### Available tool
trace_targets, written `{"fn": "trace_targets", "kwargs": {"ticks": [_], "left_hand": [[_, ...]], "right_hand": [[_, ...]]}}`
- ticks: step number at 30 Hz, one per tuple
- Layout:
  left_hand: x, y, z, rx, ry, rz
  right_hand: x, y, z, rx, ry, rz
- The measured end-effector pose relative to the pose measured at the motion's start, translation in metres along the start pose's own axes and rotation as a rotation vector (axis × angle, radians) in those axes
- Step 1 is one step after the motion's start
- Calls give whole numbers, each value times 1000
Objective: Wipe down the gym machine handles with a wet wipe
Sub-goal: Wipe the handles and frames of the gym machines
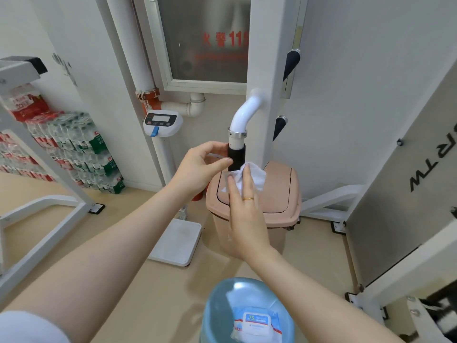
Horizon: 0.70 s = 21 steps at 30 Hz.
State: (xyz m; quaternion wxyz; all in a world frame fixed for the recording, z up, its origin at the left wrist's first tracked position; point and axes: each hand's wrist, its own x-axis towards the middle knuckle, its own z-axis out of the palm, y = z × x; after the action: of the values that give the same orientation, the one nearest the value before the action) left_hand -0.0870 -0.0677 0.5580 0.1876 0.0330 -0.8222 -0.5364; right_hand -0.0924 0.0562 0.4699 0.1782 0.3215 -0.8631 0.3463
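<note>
Black handle grip [236, 156], white wipe [254, 178], pink bin [279, 206], translucent blue water jug [220, 308].
</note>
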Motion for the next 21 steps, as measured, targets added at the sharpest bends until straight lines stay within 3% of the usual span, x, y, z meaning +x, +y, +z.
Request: {"fn": "trace_targets", "kwargs": {"ticks": [4,8,10,14,17,18,21], "left_hand": [[-5,-9,-12,20,-32,-20],[-12,-21,-20,111,-78,-4],[-13,-23,-23,114,-73,9],[-9,-26,-30,117,-38,29],[-8,-29,-32,121,-26,26],[-8,-30,-33,115,-26,27],[-4,-32,-35,94,-41,42]], "right_hand": [[0,20,5,-477,109,-270],[10,41,-11,-878,-164,-714],[25,34,-25,-1045,-283,-758],[33,30,-24,-1133,-378,-781],[11,40,-12,-1088,-560,-976],[12,39,-17,-1040,-555,-973],[33,40,-31,-955,-281,-942]]}}
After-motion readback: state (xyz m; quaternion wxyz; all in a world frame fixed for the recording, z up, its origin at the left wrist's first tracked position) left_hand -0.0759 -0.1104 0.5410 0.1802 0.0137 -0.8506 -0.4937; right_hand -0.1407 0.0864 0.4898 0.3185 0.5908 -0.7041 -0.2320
